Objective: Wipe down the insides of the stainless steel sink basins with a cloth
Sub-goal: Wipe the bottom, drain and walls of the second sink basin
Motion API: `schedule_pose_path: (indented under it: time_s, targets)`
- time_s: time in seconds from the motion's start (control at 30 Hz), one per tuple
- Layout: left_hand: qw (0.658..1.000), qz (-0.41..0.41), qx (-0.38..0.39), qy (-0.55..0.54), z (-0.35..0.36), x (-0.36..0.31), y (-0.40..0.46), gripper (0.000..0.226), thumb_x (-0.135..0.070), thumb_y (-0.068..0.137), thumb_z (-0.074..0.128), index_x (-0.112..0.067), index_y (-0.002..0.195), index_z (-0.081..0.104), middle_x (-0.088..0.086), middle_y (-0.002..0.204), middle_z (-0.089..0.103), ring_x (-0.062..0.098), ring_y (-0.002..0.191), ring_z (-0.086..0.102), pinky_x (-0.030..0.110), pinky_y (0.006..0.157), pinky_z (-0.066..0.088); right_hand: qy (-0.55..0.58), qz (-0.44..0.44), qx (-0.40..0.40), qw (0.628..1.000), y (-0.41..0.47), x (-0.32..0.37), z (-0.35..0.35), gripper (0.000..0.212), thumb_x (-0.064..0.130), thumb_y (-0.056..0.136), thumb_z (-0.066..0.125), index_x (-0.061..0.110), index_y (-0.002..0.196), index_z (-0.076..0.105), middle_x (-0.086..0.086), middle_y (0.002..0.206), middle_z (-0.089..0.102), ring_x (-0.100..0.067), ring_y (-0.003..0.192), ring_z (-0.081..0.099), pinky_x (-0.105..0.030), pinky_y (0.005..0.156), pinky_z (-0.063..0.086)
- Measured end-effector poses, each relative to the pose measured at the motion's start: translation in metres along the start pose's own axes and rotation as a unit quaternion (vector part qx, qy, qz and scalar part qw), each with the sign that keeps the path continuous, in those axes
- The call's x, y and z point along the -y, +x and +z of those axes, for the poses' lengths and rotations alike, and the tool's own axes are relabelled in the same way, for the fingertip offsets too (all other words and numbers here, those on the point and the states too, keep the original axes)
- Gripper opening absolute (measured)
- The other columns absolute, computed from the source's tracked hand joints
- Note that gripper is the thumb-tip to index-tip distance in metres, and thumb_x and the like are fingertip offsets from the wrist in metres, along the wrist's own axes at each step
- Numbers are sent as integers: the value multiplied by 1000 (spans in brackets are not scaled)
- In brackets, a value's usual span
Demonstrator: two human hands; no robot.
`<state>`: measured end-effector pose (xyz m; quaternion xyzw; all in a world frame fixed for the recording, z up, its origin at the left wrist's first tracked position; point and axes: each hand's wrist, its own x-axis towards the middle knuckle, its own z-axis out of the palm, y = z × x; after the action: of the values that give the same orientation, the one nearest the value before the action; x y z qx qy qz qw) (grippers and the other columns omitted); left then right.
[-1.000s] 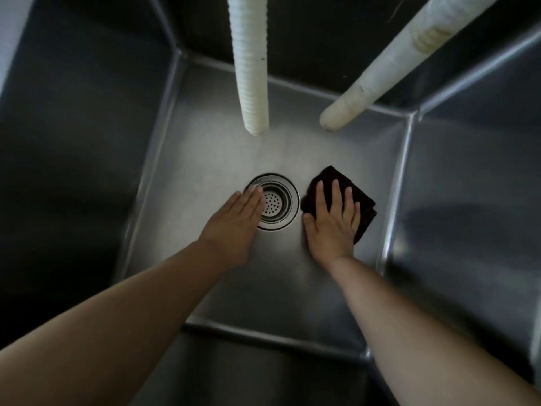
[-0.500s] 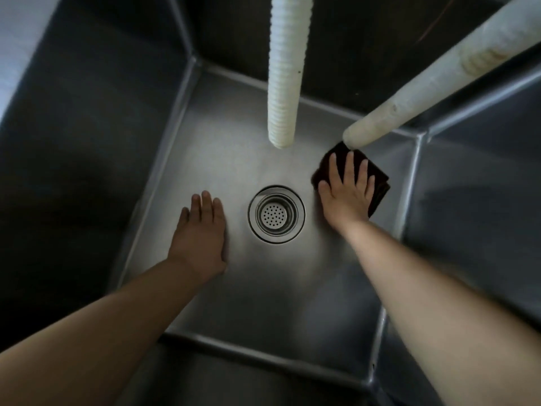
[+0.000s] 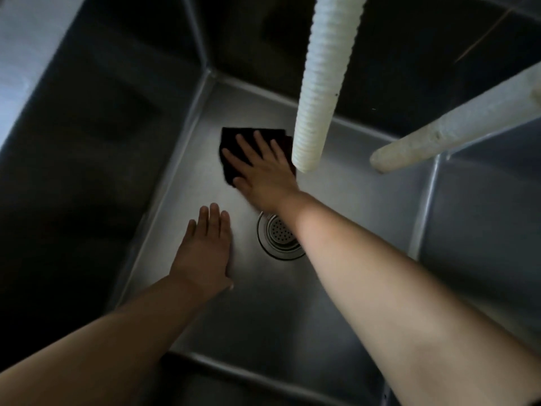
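I look down into a deep stainless steel sink basin (image 3: 351, 206). A dark cloth (image 3: 231, 142) lies flat on the basin floor near the far left corner. My right hand (image 3: 260, 171) presses on it with fingers spread, the forearm crossing over the round drain strainer (image 3: 278, 232) and hiding its right part. My left hand (image 3: 205, 247) rests flat and empty on the basin floor, left of the drain and nearer to me than the cloth.
A white ribbed hose (image 3: 319, 83) hangs down from above, its end just right of the cloth. A second, smooth white pipe (image 3: 450, 130) slants in from the upper right. Dark steel walls (image 3: 87, 142) enclose the basin on all sides.
My right hand has swept the cloth from the right of the drain across to the far left of the basin floor. My left hand has stayed flat left of the drain.
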<state>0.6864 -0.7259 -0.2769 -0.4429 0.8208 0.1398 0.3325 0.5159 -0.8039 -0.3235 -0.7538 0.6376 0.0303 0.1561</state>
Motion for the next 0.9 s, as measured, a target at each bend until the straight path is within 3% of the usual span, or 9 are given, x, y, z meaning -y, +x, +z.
schedule_pose_path:
  time_s: [0.13, 0.27, 0.37, 0.47, 0.53, 0.63, 0.77, 0.83, 0.9]
  targets:
    - [1000, -1, 6, 6, -2, 1, 1, 132, -61, 69, 69, 1, 145, -19, 24, 154, -18, 40, 144, -10, 46, 118, 5, 36, 106, -62, 992, -27, -57, -11, 58, 44, 94, 39, 35, 149, 21, -2, 159, 11, -31, 146, -1, -41, 113, -10]
    - [1000, 1, 11, 2, -4, -1, -1, 133, -60, 68, 71, 1, 146, -17, 24, 155, -16, 40, 144, -9, 46, 118, 6, 7, 203, -44, 978, -99, -89, -1, 60, 42, 95, 36, 32, 150, 15, -4, 159, 11, -31, 145, 1, -47, 117, -2]
    - [1000, 0, 16, -7, -9, -1, -3, 131, -57, 70, 72, 2, 146, -17, 24, 155, -16, 40, 144, -9, 46, 118, 5, -1, 251, -25, 968, -157, -70, 13, 62, 37, 95, 37, 25, 151, 13, -8, 159, 11, -34, 145, 3, -47, 115, -2]
    - [999, 11, 27, -15, -17, 1, -10, 123, -51, 74, 70, 1, 146, -14, 24, 155, -15, 39, 145, -7, 45, 119, 7, -13, 257, 3, 966, -200, -28, 24, 64, 36, 87, 39, 15, 147, 30, -16, 154, 25, -42, 141, 19, -54, 112, 12]
    - [997, 16, 35, -60, -26, 8, -13, 111, -46, 79, 67, -3, 149, -7, 18, 157, -12, 33, 146, -4, 42, 119, 11, -33, 209, 23, 977, -223, 1, 30, 66, 39, 81, 42, 12, 142, 40, -19, 149, 34, -45, 136, 30, -58, 109, 20]
    - [995, 23, 18, -100, -48, 24, -18, 81, -39, 87, 57, -6, 148, 16, 11, 159, 1, 24, 147, 6, 40, 117, 16, -61, 78, 73, 992, -246, 38, 41, 76, 44, 74, 61, 18, 142, 39, -15, 148, 37, -42, 135, 33, -55, 110, 16]
    - [996, 20, -81, -35, -92, 50, -29, 63, -30, 92, 47, -7, 146, 24, 11, 159, 7, 24, 147, 1, 41, 118, 8, -50, -85, 117, 988, -220, 78, 38, 68, 50, 79, 47, 27, 143, 38, -6, 149, 38, -34, 136, 34, -51, 110, 15]
    - [991, 26, -130, -10, -117, 61, -33, 54, -27, 92, 44, -7, 141, 32, 13, 157, 14, 25, 147, 3, 43, 117, 9, -59, -127, 128, 982, -188, 96, 33, 67, 52, 82, 47, 30, 144, 36, -2, 151, 35, -30, 139, 31, -52, 114, 17]
    - [979, 36, -198, 29, -139, 70, -36, 47, -26, 93, 42, -7, 136, 41, 16, 155, 22, 26, 146, 7, 42, 119, 11, -68, -140, 125, 980, -150, 109, 28, 66, 50, 86, 45, 31, 147, 28, -1, 155, 25, -30, 143, 20, -53, 114, 9]
